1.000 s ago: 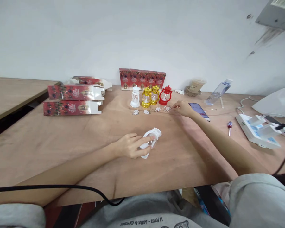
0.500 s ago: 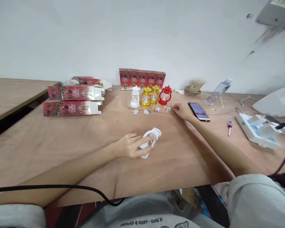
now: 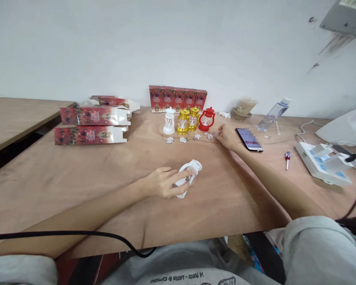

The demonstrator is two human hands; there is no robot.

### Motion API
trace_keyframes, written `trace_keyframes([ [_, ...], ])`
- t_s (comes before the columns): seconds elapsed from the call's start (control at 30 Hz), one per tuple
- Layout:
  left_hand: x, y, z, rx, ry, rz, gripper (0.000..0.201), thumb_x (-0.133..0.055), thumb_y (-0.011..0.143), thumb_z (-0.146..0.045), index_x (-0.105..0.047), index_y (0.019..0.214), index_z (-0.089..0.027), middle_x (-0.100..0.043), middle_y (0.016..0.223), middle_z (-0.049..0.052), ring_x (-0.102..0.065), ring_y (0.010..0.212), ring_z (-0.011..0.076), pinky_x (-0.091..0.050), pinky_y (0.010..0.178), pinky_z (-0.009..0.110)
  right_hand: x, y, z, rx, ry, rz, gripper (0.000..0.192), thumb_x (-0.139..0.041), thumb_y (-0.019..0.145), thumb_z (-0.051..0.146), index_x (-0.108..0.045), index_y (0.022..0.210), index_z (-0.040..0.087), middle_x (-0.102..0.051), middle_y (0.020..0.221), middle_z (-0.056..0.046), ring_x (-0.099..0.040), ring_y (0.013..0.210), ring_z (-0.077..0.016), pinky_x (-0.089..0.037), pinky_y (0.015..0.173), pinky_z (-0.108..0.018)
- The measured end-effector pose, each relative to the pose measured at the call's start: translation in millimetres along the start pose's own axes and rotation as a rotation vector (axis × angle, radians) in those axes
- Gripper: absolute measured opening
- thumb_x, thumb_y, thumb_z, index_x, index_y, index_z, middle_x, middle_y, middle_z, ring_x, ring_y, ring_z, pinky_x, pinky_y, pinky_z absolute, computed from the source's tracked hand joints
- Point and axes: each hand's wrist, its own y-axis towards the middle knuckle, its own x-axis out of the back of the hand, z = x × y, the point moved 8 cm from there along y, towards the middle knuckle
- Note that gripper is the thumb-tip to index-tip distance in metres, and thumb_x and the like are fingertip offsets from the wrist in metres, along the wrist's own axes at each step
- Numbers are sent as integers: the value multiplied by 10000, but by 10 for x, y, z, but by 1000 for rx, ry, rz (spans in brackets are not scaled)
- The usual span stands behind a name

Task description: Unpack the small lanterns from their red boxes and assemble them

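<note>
A white toy lantern [image 3: 195, 165] lies tilted on the wooden table. My left hand [image 3: 165, 182] is closed over it, fingers across its clear globe. Further back, my right hand [image 3: 228, 136] rests on the table with bent fingers close together. Its fingertips are at the rightmost of several small white tags [image 3: 209, 136], and anything between them is too small to make out. Behind the tags stand an upright white lantern [image 3: 169, 122], two gold lanterns [image 3: 182, 122] and a red lantern [image 3: 206, 120].
Several red printed boxes [image 3: 178, 99] stand against the wall. More red boxes [image 3: 89, 135] lie at the left. To the right are a phone [image 3: 249, 139], a tilted bottle [image 3: 274, 114], a cup [image 3: 245, 107], a screwdriver [image 3: 287, 158] and a white power strip [image 3: 323, 166]. A black cable [image 3: 77, 233] crosses the front.
The fingers of my right hand have shifted slightly beside the rightmost tag, with the index finger a little higher. My left hand and its lantern have stayed in place.
</note>
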Motion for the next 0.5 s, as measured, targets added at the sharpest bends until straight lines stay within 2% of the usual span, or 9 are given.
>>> trace_keyframes([
  [0.23,25,25,-1,-1,15,-4,69,-502,829,-176,-515,897,-181,-699,1046,117,-615,646,92,-362,471,195,56,-25,24,-51,-62,39,210,-517,771,263,-616,909,139,-694,906,-104,-602,796,-197,-413,693,-272],
  [0.37,28,33,5,4,13,-11,63,-490,838,-178,-517,895,-182,-697,1056,114,-614,644,88,-359,467,192,64,-66,54,-136,-67,44,287,-490,803,356,-670,765,135,-695,748,-94,-592,664,-180,-400,617,-265],
  [0.5,33,43,5,-2,1,-16,54,-509,833,-165,-522,885,-171,-708,1012,131,-610,624,96,-354,462,199,30,-89,56,-205,-64,48,347,-498,807,402,-681,707,124,-645,610,-68,-572,587,-165,-379,562,-256],
])
